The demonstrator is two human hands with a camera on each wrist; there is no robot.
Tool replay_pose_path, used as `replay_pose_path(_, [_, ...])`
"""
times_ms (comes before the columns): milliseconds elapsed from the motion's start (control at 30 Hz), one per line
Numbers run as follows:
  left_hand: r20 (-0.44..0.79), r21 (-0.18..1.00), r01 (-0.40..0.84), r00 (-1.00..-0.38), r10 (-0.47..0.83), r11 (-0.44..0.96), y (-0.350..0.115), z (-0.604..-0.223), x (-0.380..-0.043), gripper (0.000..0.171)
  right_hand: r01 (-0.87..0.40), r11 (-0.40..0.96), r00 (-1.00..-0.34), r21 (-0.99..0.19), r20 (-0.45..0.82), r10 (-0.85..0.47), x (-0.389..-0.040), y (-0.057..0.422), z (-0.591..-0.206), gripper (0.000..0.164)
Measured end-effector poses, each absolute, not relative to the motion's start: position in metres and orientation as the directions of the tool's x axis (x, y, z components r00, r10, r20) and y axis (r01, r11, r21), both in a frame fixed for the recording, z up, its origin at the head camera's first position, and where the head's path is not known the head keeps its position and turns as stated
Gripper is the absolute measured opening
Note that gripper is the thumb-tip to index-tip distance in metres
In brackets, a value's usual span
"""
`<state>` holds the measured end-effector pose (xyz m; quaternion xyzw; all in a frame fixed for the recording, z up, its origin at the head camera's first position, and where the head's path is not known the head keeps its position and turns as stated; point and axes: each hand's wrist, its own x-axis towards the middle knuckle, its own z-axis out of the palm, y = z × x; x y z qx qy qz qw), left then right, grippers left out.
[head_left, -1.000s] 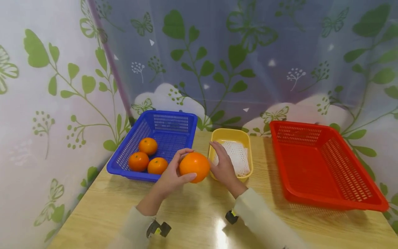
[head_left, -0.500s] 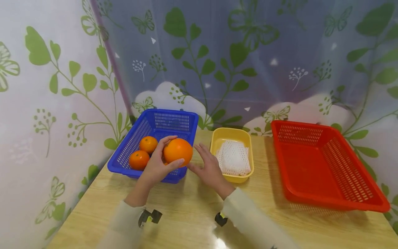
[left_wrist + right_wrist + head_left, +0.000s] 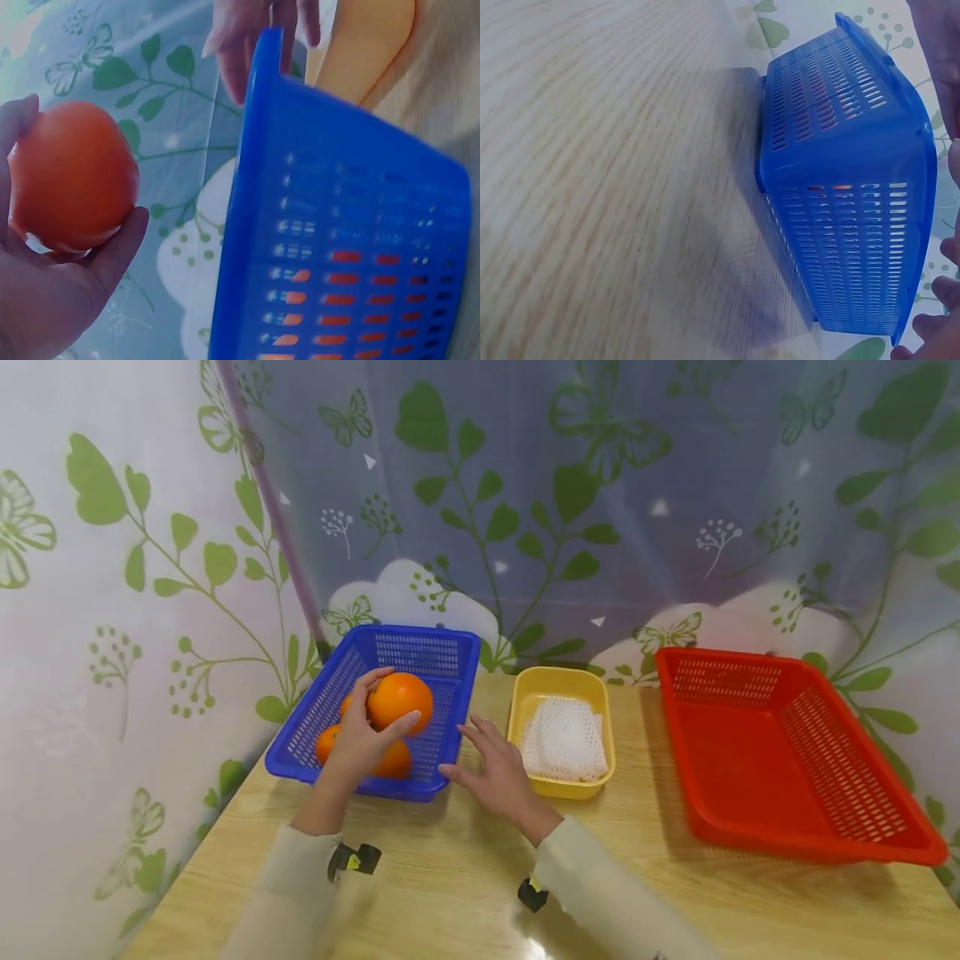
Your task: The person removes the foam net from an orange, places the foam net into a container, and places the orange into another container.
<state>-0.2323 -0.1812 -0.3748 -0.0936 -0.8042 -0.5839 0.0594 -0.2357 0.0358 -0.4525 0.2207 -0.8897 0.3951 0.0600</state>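
Note:
My left hand (image 3: 362,733) grips a large orange (image 3: 401,702) between thumb and fingers, above the blue basket (image 3: 452,693). In the left wrist view the held orange (image 3: 77,176) is higher than the basket's rim. Several smaller oranges lie in the basket, partly hidden behind my left hand; one orange (image 3: 395,760) shows below the held one. My right hand (image 3: 498,774) has its fingers spread beside the basket's right rim, holding nothing. The right wrist view shows its fingertips (image 3: 946,291) close to the basket's rim.
Right of my right hand stands a small yellow bin (image 3: 609,727) with white foam netting (image 3: 566,739) in it. A big red basket (image 3: 750,760) stands at the right of the wooden table (image 3: 435,893). A printed curtain (image 3: 637,552) hangs behind.
My left hand has carried the large orange leftward and up in the view, from in front of the basket to over it. My right hand has followed to the left, away from the yellow bin.

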Motion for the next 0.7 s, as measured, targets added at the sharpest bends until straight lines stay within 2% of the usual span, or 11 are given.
replay_pose_path(467, [0.161, 0.925, 0.169, -0.986, 0.051, 0.341, -0.19, -0.381, -0.244, 0.074, -0.428, 0.598, -0.896, -0.678, 0.231, -0.379, -0.231, 0.033, -0.452, 0.071])
replay_pose_path(700, [0.089, 0.929, 0.096, -0.995, 0.037, 0.356, -0.194, -0.39, -0.25, 0.077, -0.418, 0.602, -0.896, -0.68, 0.201, -0.395, -0.23, 0.03, -0.445, 0.073])
